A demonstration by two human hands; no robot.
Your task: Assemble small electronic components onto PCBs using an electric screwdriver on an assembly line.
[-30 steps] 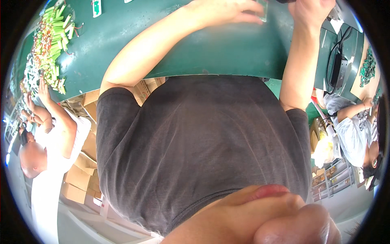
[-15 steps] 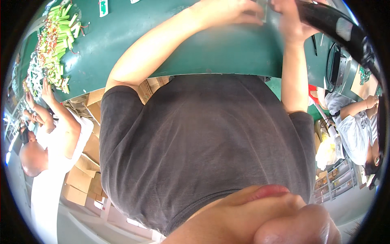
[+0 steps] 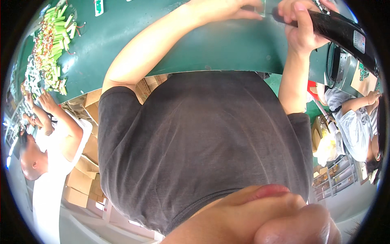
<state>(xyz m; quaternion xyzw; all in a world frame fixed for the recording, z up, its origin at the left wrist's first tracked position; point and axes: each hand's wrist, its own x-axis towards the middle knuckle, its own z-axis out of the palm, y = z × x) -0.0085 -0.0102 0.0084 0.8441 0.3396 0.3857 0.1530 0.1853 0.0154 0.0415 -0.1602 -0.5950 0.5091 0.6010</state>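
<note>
My left hand (image 3: 225, 10) is at the top edge, its fingers blurred and partly cut off. Its fingertips close on a thin, see-through greenish plate (image 3: 263, 8), seen nearly edge-on. Just right of it, my right hand (image 3: 302, 26) wraps round a long black tool (image 3: 339, 31) with a narrow end toward the plate and a pale label on its body. The tool's exact kind does not show. A silvery piece (image 3: 323, 7) sticks out by the right fingers, too small to name.
Green table (image 3: 195, 49) under my arms. Green-wrapped battery cells (image 3: 59, 36) with wires are heaped at left; a small green-and-white board (image 3: 98, 7) lies near the top. A black device (image 3: 336, 65) stands at right. People work at left (image 3: 61, 134) and right (image 3: 351, 122).
My right hand and the black tool have moved slightly right and down, and more of the fingers shows. My left hand has shifted slightly. The co-worker at left has moved a hand.
</note>
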